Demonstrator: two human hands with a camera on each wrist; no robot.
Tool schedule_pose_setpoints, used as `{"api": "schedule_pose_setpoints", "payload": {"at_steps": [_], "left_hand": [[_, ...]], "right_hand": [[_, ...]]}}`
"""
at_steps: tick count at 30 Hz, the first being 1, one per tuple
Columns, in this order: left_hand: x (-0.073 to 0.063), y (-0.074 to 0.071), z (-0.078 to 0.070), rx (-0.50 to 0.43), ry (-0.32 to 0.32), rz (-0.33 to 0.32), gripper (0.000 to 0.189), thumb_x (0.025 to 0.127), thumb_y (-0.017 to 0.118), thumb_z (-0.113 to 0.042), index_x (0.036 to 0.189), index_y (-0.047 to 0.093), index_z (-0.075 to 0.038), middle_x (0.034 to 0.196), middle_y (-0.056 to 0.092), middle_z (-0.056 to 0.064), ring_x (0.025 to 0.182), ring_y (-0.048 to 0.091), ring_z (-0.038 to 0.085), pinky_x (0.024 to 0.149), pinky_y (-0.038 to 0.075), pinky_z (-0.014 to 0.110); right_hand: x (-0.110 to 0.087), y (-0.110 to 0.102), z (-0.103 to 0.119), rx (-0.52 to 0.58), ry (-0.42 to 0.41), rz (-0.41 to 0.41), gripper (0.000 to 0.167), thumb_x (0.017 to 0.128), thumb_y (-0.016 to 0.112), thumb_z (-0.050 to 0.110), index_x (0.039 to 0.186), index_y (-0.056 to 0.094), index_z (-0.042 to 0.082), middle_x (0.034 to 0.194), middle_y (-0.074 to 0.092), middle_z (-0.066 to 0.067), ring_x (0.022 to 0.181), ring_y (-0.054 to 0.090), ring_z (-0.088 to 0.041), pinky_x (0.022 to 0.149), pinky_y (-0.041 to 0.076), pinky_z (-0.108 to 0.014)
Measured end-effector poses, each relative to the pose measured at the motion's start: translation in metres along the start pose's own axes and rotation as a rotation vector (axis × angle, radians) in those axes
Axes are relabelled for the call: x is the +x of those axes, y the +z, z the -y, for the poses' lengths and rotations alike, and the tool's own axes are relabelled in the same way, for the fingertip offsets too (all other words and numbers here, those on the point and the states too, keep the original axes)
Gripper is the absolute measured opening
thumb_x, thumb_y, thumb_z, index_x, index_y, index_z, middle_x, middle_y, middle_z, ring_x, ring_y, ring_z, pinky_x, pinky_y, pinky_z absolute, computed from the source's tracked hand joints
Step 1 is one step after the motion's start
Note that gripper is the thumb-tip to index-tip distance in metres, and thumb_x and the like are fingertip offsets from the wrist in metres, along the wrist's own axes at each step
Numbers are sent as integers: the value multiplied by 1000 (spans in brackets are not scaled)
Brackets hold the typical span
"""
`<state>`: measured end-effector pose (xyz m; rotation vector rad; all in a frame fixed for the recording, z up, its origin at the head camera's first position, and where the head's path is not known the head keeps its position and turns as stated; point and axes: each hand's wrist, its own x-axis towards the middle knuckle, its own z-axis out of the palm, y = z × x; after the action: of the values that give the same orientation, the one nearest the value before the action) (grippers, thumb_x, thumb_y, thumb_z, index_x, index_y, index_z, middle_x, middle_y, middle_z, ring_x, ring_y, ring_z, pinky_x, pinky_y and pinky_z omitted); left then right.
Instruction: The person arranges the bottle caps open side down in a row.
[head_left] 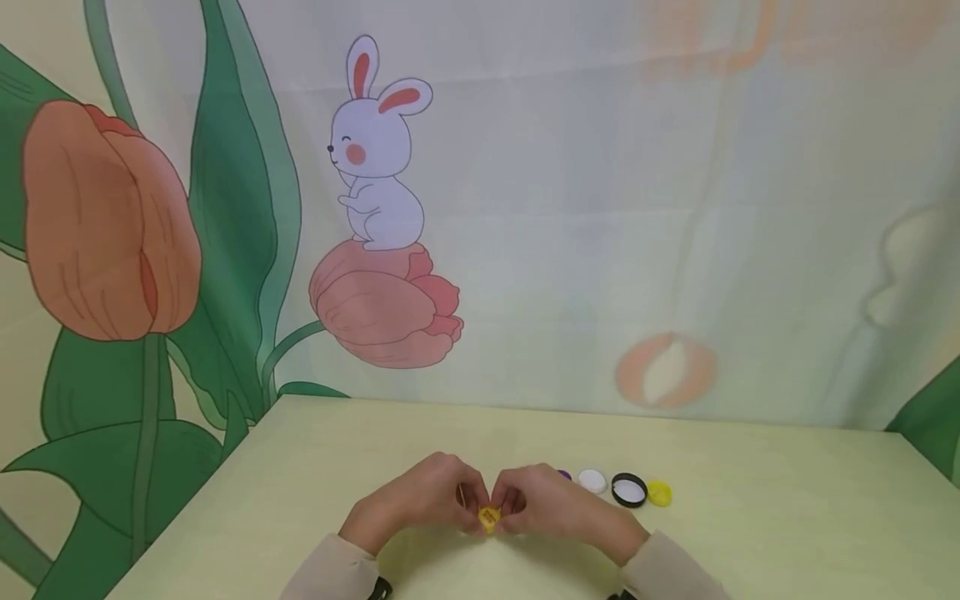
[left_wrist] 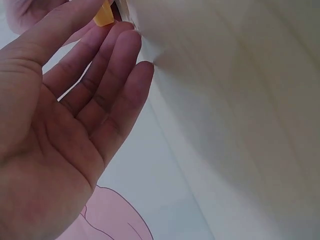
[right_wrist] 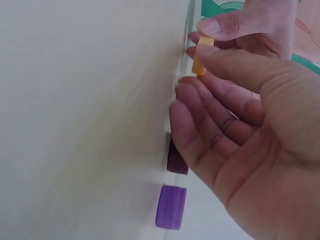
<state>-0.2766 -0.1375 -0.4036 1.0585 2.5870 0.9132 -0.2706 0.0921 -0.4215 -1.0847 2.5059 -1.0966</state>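
A small yellow cap [head_left: 490,520] with dark print on its top is between my two hands, low over the table. My left hand [head_left: 438,493] pinches its left side with thumb and fingers. From the other side my right hand [head_left: 558,504] pinches it too. In the right wrist view, both thumbs lie against the edge of the yellow cap [right_wrist: 200,62], and the other fingers curve loosely near the tabletop. Most of the yellow cap [left_wrist: 104,16] is cut off at the top of the left wrist view.
Right of my hands lie a partly hidden purple cap [head_left: 564,474], a white cap [head_left: 592,481], a black-rimmed cap with a white inside [head_left: 629,490] and a yellow lid [head_left: 660,493]. The pale tabletop [head_left: 787,517] meets a printed curtain [head_left: 540,250] behind.
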Motion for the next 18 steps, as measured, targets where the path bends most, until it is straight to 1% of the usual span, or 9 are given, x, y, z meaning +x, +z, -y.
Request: {"api": "schedule_pose_setpoints", "payload": {"at_steps": [7,11,15,18], "left_hand": [[-1,-2,0,28,-31,9,21,75,96,-7,84,78,-13,72,65,-14,68,58,0,66,50,22],[-1,-3,0,37,-51,22,19,77,95,-8,84,78,-13,73,66,-14,69,57,0,66,50,22],[-1,-2,1,30,-58,33,19,77,95,-7,84,79,-13,74,66,-14,69,58,1,66,50,22],[0,-2,2,36,-59,31,20,76,95,-7,84,78,-14,74,66,-13,69,58,1,66,50,22]], "right_hand": [[3,5,-2,4,11,-7,20,88,84,2,96,70,12,82,66,11,75,59,0,71,53,-22],[3,6,0,6,11,-7,19,88,84,2,97,70,10,83,66,10,76,59,-1,71,53,-22],[2,7,3,13,16,-1,18,88,84,2,96,70,9,83,66,10,76,59,-1,72,52,-22],[2,7,4,-1,16,-6,17,89,83,1,95,70,10,83,65,11,77,58,-1,73,52,-22]]}}
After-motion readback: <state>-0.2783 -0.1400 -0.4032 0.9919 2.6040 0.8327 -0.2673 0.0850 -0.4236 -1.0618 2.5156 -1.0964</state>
